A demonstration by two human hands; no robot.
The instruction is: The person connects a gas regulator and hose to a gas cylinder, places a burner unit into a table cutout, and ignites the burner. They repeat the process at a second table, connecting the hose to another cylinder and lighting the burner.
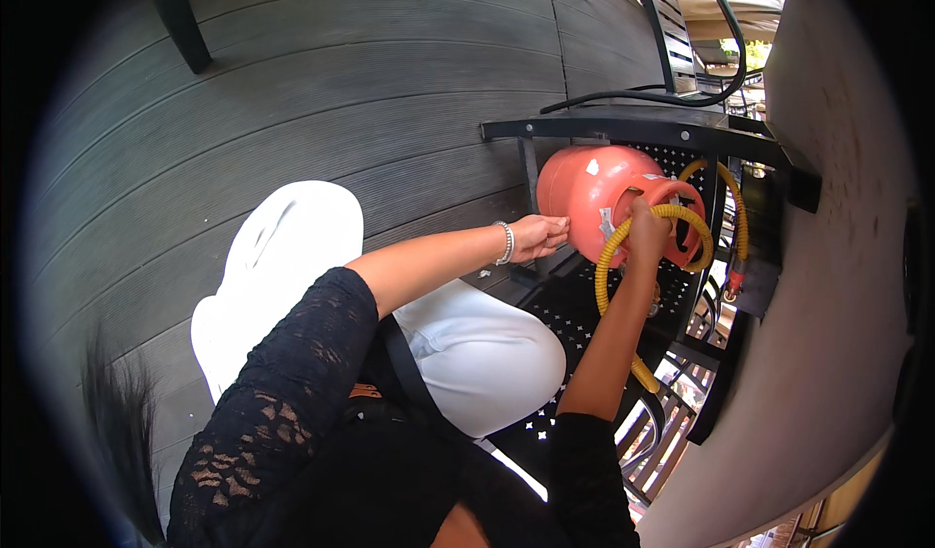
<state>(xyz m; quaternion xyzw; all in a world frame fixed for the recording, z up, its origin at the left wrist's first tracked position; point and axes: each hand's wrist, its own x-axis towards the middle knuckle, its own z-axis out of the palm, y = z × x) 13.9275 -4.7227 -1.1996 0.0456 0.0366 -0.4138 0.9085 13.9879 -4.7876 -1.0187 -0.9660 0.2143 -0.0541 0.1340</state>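
Observation:
An orange-red gas cylinder (606, 168) sits inside a black metal frame, its collar (690, 201) facing the right of the view. My right hand (649, 230) is closed at the collar's opening, with its fingertips partly hidden inside. A yellow corrugated hose (603, 278) loops around that hand and passes over the wrist area. Against the cylinder's lower left side, my left hand (539, 238) rests its fingertips, fingers slightly bent and nothing held. A brass-coloured fitting (655, 301) shows partly behind my right forearm.
The black frame (621, 130) has a star-perforated panel (562, 314). Another yellow hose section (736, 197) ends in a red connector (735, 283) at right. A large pale curved surface (811, 270) borders the right side. Grey decking (350, 95) and a slatted chair (668, 29) lie beyond.

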